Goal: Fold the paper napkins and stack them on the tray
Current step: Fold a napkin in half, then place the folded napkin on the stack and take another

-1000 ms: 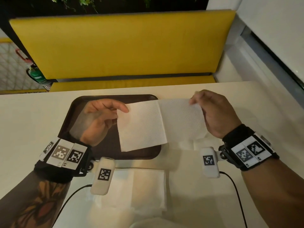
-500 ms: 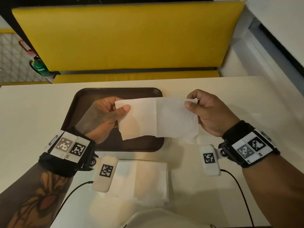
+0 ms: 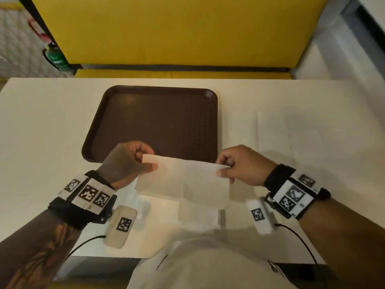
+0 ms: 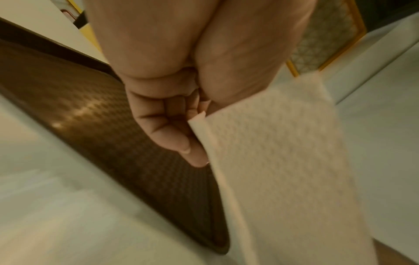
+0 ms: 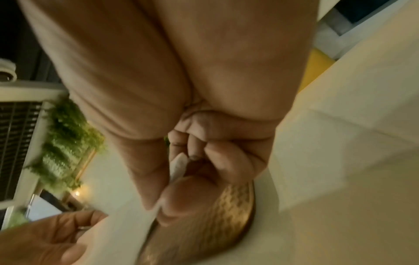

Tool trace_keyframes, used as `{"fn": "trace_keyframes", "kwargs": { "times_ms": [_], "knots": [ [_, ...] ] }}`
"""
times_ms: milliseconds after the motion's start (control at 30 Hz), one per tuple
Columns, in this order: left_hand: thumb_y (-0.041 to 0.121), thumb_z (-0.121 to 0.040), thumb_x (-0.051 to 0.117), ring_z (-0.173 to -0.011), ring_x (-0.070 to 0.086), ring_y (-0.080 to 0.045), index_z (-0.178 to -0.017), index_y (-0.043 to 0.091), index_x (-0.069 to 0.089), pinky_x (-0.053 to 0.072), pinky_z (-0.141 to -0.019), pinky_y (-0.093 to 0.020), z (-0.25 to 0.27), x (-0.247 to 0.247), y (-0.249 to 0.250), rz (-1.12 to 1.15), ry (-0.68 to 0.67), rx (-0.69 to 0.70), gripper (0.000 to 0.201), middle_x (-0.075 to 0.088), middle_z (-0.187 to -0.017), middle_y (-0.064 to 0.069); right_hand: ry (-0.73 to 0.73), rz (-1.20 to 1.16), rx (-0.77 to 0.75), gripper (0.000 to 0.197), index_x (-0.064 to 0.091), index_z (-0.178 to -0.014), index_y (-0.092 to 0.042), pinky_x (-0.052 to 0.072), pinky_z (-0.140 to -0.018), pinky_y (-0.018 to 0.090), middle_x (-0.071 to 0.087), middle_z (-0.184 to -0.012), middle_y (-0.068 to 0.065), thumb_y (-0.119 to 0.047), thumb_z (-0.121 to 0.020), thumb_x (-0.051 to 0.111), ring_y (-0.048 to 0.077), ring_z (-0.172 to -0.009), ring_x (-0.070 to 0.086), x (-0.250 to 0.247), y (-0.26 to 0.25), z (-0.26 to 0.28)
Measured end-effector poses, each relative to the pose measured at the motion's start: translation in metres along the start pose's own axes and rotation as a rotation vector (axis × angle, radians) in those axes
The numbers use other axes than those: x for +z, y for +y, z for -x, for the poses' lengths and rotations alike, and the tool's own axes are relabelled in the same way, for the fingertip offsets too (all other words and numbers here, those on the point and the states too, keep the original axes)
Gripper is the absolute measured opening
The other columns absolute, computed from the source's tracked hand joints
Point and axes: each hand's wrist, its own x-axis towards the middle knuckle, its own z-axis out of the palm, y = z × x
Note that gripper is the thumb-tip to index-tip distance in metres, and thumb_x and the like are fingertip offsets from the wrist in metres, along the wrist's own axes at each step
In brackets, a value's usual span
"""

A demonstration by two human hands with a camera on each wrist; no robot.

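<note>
bench (image 3: 52,126), pale cream and matte, runs under both hands and out past them on either side. beyond the left hand (image 3: 127,161), past the far edge of the bench, a green bottle-like thing (image 3: 56,59) stands on the floor by a white patterned panel. left hand is curled, thumb and fingers pinching the left end of the napkin (image 3: 183,182); the left wrist view shows the fingertips (image 4: 195,157) pressed against the paper's edge. just beyond that hand lies the tray (image 3: 158,122), dark brown with a textured floor, holding nothing. napkin hangs between the two hands, lifted off the bench, its top edge taut and the sheet doubled over. below it, nearer the body, more white napkins (image 3: 198,213) lie flat on the bench. right hand (image 3: 241,165) is also curled, pinching the napkin's right end between thumb and fingers. beyond the right hand another unfolded napkin (image 3: 291,130) lies flat on the bench, beside the tray. behind everything stands a yellow padded seat back (image 3: 177,30); to the far right, a grey-white wall ledge (image 3: 337,38).
</note>
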Motion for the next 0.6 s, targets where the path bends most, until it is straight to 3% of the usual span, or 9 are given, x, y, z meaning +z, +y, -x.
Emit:
{"fn": "trace_keyframes", "kwargs": {
  "times_ms": [100, 267, 400, 533, 600],
  "knots": [
    [0.01, -0.07, 0.081, -0.063, 0.059, -0.013, -0.089, 0.019, 0.061, 0.049, -0.061, -0.026, 0.006, 0.012, -0.025, -0.076, 0.035, -0.02, 0.029, 0.063, -0.072, 0.003, -0.017, 0.051, 0.038, 0.012, 0.062, -0.09, -0.011, 0.056, -0.069, 0.037, 0.071, -0.079, 0.012, -0.015, -0.084, 0.072, 0.014, -0.058, 0.065, 0.026, 0.009, -0.008],
    [0.023, -0.07, 0.082, -0.061, 0.053, -0.008, -0.098, 0.021, 0.059, 0.036, -0.055, -0.017, 0.011, 0.032, -0.051, -0.196, 0.108, -0.056, 0.036, 0.057, -0.068, 0.005, 0.052, 0.162, 0.088, 0.017, 0.062, -0.092, -0.013, 0.052, -0.071, 0.03, 0.064, -0.087, 0.004, -0.021, -0.082, 0.074, 0.019, -0.076, 0.064, 0.052, 0.016, -0.016],
    [0.023, -0.069, 0.083, -0.063, 0.054, -0.01, -0.105, 0.018, 0.057, 0.038, -0.057, -0.016, 0.012, 0.042, -0.055, -0.186, 0.093, -0.087, 0.044, 0.059, -0.069, 0.003, 0.11, 0.228, 0.152, 0.02, 0.061, -0.093, -0.015, 0.05, -0.078, 0.029, 0.062, -0.098, -0.001, -0.022, -0.081, 0.075, 0.017, -0.09, 0.06, 0.062, 0.021, -0.018],
    [0.024, -0.069, 0.084, -0.063, 0.056, -0.01, -0.112, 0.017, 0.052, 0.04, -0.057, -0.017, 0.016, 0.046, -0.054, -0.225, 0.077, -0.095, 0.054, 0.06, -0.071, 0.003, 0.131, 0.345, 0.21, 0.024, 0.056, -0.091, -0.018, 0.054, -0.08, 0.035, 0.061, -0.093, -0.001, -0.026, -0.077, 0.075, 0.02, -0.086, 0.06, 0.071, 0.022, -0.014],
    [0.027, -0.066, 0.085, -0.076, 0.057, -0.01, -0.116, 0.019, 0.049, 0.045, -0.068, -0.019, 0.02, 0.046, -0.053, -0.284, 0.129, -0.059, 0.062, 0.059, -0.088, 0.005, 0.176, 0.501, 0.164, 0.034, 0.052, -0.1, -0.02, 0.054, -0.078, 0.037, 0.056, -0.098, -0.002, -0.03, -0.076, 0.074, 0.02, -0.088, 0.057, 0.074, 0.018, -0.011]
  ]
}}
